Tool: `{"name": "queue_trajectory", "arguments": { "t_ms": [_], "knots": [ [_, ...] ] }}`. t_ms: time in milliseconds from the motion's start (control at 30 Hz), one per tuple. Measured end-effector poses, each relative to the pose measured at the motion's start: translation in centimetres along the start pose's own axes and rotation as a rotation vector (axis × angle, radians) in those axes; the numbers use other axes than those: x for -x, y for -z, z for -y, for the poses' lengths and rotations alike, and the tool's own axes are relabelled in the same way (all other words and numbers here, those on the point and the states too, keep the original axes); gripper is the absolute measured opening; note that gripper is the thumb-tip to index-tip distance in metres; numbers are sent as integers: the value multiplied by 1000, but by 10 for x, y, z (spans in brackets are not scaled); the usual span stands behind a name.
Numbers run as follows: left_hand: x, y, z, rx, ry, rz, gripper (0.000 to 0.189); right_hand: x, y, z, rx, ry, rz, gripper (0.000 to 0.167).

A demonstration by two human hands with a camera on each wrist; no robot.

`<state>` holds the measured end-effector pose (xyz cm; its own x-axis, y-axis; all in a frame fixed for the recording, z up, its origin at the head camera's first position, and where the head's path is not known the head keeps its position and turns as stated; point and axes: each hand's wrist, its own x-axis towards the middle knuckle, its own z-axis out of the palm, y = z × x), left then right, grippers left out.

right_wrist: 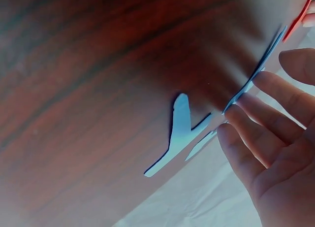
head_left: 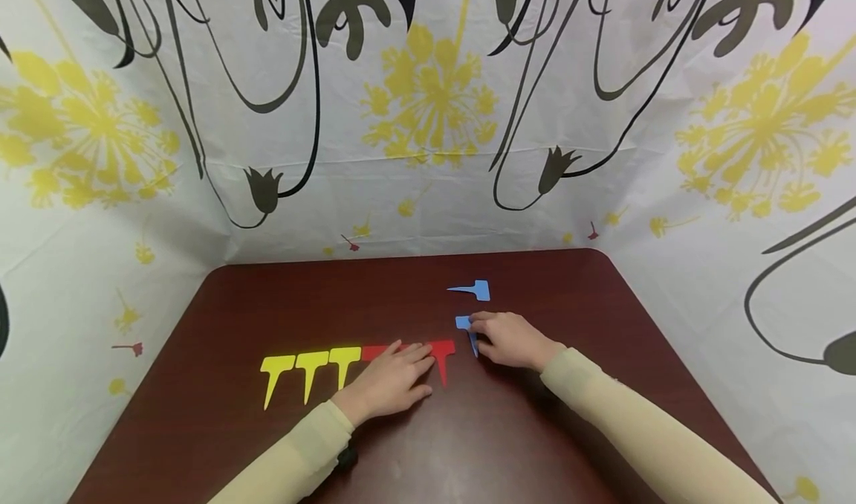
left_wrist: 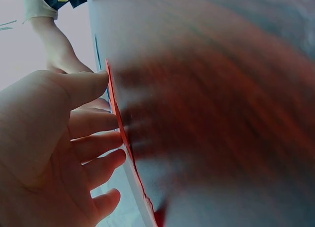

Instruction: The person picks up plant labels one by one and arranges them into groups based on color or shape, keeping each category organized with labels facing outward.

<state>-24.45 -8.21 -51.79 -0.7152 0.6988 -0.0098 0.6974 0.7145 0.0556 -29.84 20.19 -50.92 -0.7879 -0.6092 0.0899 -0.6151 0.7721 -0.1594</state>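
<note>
T-shaped plant labels lie flat on the table. My left hand [head_left: 391, 383] rests its spread fingertips on the red labels in the row, also seen in the left wrist view, where the fingers lie nearly straight along a thin red edge. One red label [head_left: 441, 355] shows at the row's right end; the others are partly hidden under the hand. My right hand [head_left: 511, 339] touches a blue label [head_left: 463, 322] just right of the row, its fingertips covering part of it. In the right wrist view those fingers are extended, with the thumb apart. A second blue label [head_left: 481, 290] lies sideways farther back.
Three yellow labels [head_left: 311, 363] form the left part of the row, heads side by side and stems toward me. The dark brown table [head_left: 321, 296] has rounded far corners. A white patterned cloth [head_left: 428, 199] hangs behind and beside it.
</note>
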Motion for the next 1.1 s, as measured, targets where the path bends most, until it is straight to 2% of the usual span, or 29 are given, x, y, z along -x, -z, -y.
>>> {"name": "queue_trajectory", "arguments": {
  "t_ms": [500, 767, 1100],
  "knots": [
    [1, -2, -1, 19, -2, 0, 60, 18, -1, 14, 15, 59, 2, 30],
    [0, 3, -2, 11, 6, 12, 60, 27, 0, 20, 22, 75, -31, 30],
    [-1, 7, -5, -23, 1, 26, 61, 35, -3, 25, 11, 74, -29, 31]
  ]
}}
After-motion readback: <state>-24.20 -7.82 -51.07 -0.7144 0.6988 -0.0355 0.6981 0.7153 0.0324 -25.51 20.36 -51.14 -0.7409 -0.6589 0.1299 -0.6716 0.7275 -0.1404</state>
